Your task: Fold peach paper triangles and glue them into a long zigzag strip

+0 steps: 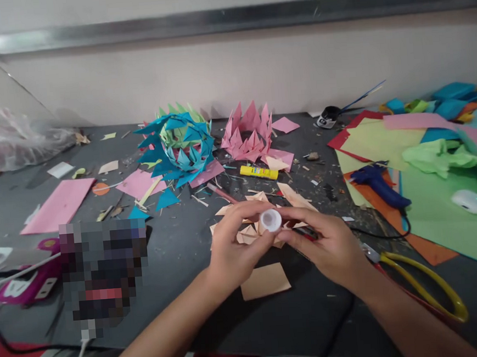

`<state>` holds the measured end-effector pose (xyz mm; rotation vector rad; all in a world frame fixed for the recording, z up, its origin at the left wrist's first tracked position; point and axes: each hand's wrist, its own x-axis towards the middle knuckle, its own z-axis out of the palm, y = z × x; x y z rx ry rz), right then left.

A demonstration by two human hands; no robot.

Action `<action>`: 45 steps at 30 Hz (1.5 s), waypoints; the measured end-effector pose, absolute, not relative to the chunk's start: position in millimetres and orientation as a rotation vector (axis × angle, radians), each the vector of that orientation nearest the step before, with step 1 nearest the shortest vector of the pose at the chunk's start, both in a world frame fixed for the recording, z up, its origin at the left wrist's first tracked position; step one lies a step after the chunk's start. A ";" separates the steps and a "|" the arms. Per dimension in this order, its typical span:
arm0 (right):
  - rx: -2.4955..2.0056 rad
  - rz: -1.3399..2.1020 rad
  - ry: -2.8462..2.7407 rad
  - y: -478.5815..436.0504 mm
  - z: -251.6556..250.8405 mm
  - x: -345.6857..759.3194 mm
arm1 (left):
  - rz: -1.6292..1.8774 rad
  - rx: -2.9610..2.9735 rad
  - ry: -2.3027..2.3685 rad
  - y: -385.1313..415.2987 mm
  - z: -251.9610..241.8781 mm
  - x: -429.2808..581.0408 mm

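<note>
My left hand [232,245] and my right hand [328,243] meet over the dark table [178,249]. Between their fingertips sits a small white round cap or glue-stick end [271,220], facing me. The left hand's fingers pinch it, with folded peach paper pieces [249,234] just under them. My right hand's fingers are closed toward the white piece and seem to hold a dark, reddish object [306,232] that I cannot make out. A flat peach paper square [265,281] lies below my hands.
A blue-green folded paper ring [180,144] and a pink one [249,133] stand behind, with a yellow glue stick [258,172]. Coloured sheets [443,206], a blue glue gun [377,184], yellow-handled scissors [428,282] lie right. Pink paper [59,203], a pixelated patch and cables sit left.
</note>
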<state>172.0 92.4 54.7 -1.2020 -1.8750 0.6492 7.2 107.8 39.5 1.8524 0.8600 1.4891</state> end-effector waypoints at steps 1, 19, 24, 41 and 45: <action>-1.203 0.709 -1.848 92.3 51.0 171.3 | 1.476 1.819 0.844 108.0 37.1 6.3; -1.092 1.267 -1.559 81.1 41.7 166.4 | 1.386 1.715 0.756 105.5 41.8 2.2; -1.111 1.210 -1.576 80.6 44.6 166.8 | 1.373 1.716 0.735 104.4 42.4 2.1; -1.066 1.027 -1.627 78.7 44.0 171.6 | 1.348 1.591 0.628 101.1 36.0 4.9; -1.052 0.983 -1.626 79.2 45.5 171.0 | 1.352 1.542 0.601 101.3 35.9 6.9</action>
